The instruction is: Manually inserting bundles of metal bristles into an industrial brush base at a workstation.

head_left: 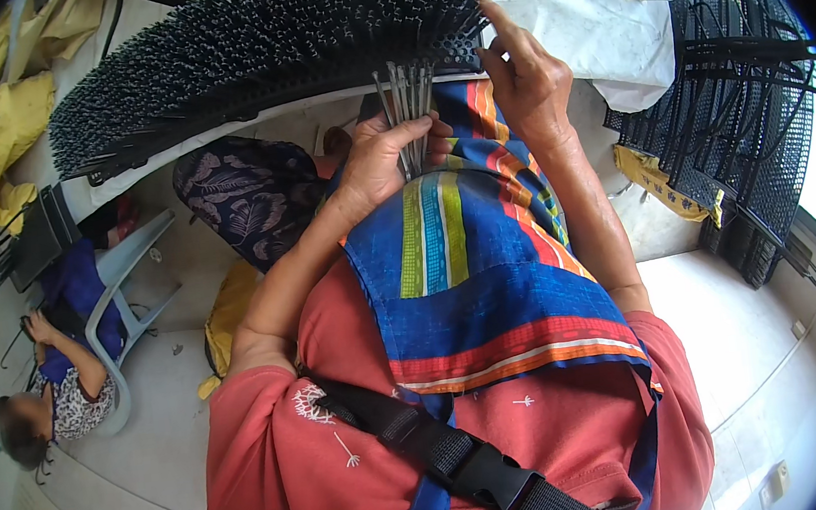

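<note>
— Inspector, what did the left hand (379, 161) hold?

— It was closed round a bundle of thin grey rods (408, 104), gripped low, at the table edge (213, 136) over the striped apron (468, 248). The rods looked light, stiff and smooth, best pinched near the base.

— And the right hand (524, 81)?

— Fingers loosely curled, forefinger extended, touching the end of the black spiked mat (263, 40). It gripped nothing.
</note>
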A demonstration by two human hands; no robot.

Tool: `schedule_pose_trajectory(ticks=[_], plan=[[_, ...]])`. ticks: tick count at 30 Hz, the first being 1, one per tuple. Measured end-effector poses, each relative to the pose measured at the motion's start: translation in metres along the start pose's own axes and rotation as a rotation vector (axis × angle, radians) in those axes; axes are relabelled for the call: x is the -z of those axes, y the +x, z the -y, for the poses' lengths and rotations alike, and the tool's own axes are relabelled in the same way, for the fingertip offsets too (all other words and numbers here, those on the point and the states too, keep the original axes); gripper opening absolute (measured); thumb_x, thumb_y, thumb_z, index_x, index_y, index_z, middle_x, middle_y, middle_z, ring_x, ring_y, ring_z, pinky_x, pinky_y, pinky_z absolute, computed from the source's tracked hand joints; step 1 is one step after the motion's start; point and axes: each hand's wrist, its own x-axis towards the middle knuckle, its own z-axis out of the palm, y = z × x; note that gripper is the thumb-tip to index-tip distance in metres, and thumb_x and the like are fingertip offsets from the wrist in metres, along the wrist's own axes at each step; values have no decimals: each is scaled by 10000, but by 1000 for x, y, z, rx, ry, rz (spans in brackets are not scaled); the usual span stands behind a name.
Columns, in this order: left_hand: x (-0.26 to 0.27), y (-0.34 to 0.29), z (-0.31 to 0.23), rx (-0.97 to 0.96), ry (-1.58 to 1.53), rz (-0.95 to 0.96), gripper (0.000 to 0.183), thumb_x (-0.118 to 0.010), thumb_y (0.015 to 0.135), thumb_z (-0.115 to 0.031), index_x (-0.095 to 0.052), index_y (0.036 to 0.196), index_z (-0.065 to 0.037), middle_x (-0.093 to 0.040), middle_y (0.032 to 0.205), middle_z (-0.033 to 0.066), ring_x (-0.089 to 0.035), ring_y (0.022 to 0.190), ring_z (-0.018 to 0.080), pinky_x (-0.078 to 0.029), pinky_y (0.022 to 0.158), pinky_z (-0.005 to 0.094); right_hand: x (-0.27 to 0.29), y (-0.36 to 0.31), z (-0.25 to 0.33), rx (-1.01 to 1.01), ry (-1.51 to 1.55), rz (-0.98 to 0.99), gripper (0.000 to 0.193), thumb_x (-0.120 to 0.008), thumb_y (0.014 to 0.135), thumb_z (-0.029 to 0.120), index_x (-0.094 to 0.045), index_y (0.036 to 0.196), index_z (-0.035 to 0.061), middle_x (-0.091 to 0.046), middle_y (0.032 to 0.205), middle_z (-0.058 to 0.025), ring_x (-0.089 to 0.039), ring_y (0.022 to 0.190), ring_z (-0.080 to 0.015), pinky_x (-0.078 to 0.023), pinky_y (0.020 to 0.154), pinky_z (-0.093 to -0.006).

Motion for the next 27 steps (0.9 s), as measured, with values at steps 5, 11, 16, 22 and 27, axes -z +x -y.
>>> schedule_pose_trajectory(ticks=[5,11,16,22,27], plan=[[0,-4,-4,-30,44,90,191,-608,889,-86,-630,1057,3,-688,921,152,-689,770,222,-587,698,341,8,-10,22,-265,360,81,391,-752,738,106,-640,1110,57,-620,760,-53,-583,561,-148,-477,536,-276],[-4,-3,-3,15,25,185,208,-561,909,-65,-610,1097,11,-686,929,165,-693,781,230,-592,723,352,-7,-21,27,-704,935,365,143,-715,782,97,-663,841,-23,-618,640,-19,-521,565,-66,-419,517,-239],[-5,-7,-1,-21,30,73,202,-551,918,-65,-600,1101,5,-683,937,160,-692,778,226,-592,718,344,-2,-15,30,-842,1040,442,97,-685,810,69,-638,752,6,-553,590,21,-448,507,-38,-328,452,-223],[-5,-10,2,-83,131,49,163,-563,906,-39,-606,1060,-6,-685,887,146,-685,739,202,-588,692,311,-6,-18,35,-831,1108,455,77,-669,826,64,-639,770,21,-543,589,31,-402,479,-26,-284,431,-211],[0,-12,-3,-41,77,148,184,-576,900,-47,-612,1074,0,-687,876,144,-685,717,201,-587,662,308,-4,-18,36,-869,1239,459,92,-668,829,63,-632,754,24,-550,597,23,-399,483,-22,-283,432,-204]])
